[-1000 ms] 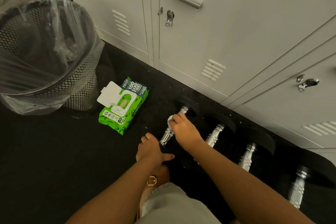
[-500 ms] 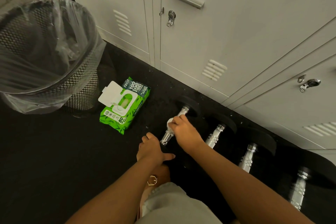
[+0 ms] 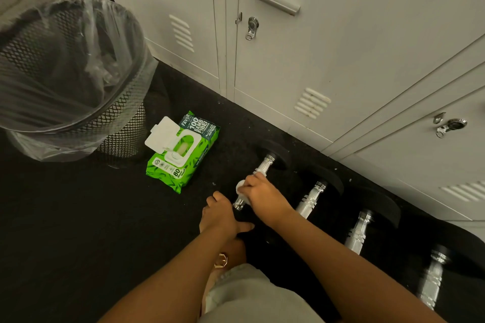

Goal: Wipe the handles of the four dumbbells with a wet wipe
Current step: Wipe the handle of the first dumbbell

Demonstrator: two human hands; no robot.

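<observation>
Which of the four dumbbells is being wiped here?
The leftmost dumbbell, nearest the wipes pack: the right hand holds a wet wipe on its handle. The other three are untouched.

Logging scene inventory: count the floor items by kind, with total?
Dumbbells: 4
Wipe pack: 1
Loose wet wipe: 1
Trash bin: 1
Total: 7

Two bare forearms reach into view from below, with no sleeves showing. The left hand (image 3: 221, 217) and right hand (image 3: 265, 198) wear no gloves, rings or watch. Light grey-beige shorts (image 3: 252, 296) cover the lap. A gold, hexagon-shaped buckle (image 3: 221, 260) shows just below the left forearm.
</observation>
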